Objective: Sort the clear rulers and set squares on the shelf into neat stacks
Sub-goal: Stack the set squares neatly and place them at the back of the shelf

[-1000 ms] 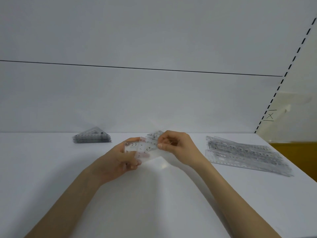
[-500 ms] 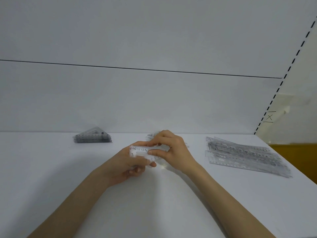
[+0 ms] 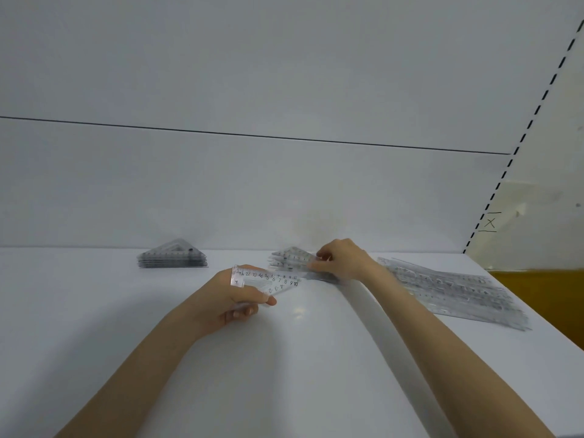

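Left hand [image 3: 227, 295]: thumb and curled fingers pinch the held set squares [image 3: 271, 281] at their left end. The printed scales read doubled, so I take it as at least 2 overlapped pieces of thin, hard, transparent plastic, triangular, with black numerals up to 10, held just above the shelf [image 3: 284, 358]. Right hand [image 3: 344, 259]: fingers curled round the right end of the loose pile [image 3: 289, 259] near the back wall [image 3: 252, 184]. The pile is fanned and blurred, so I cannot tell the count. Far left, against the wall, sits a neat stack [image 3: 172, 260] of triangular set squares with edges aligned. To the right the rulers [image 3: 452, 287], long clear strips, overlap in a slanted heap running close to the shelf's right edge. The shelf is smooth and white with a faint sheen. The wall is a plain white panel with 1 thin dark seam [image 3: 252, 135]. A dashed black line [image 3: 531, 121] marks the right boundary, with a brown surface [image 3: 543, 298] beyond it. Bare shelf shows between neat stack and left hand, and between both forearms.
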The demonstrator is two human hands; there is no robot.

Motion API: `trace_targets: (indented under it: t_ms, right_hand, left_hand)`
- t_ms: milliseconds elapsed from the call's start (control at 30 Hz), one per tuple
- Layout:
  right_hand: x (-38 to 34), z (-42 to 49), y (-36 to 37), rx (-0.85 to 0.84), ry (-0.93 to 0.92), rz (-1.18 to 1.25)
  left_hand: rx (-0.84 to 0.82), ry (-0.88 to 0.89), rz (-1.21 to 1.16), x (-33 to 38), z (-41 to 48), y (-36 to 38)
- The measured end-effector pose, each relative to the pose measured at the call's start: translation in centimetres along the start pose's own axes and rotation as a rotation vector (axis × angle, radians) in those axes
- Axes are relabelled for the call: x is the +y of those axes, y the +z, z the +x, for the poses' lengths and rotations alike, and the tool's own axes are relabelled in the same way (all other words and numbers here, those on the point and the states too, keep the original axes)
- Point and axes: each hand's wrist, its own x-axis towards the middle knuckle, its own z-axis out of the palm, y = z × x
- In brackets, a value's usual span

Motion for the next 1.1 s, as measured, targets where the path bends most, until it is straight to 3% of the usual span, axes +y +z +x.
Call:
trace_targets:
  t_ms: [333,700,900,1100]
  right_hand:
    - [1.4,0.5,1.2,0.16,0.055,0.348]
    - [1.7,-0.7,0.4,0.243,-0.004,0.505]
    - [-0.2,-4.5,-1.0,0.25,-0.198,0.663]
    - [-3.0,-6.6,0.3,0.161,-0.451,0.517]
  left_hand:
    - [0.007,0.002,-0.038,0.1,0.1,-0.2]
    - [-0.003,-0.01,-0.055,-0.3,0.7,-0.5]
    - [-0.056,-0.018,-0.065,-0.3,0.4,-0.3]
    - [-0.226,0.02,-0.082,0.3,-0.5,0.3]
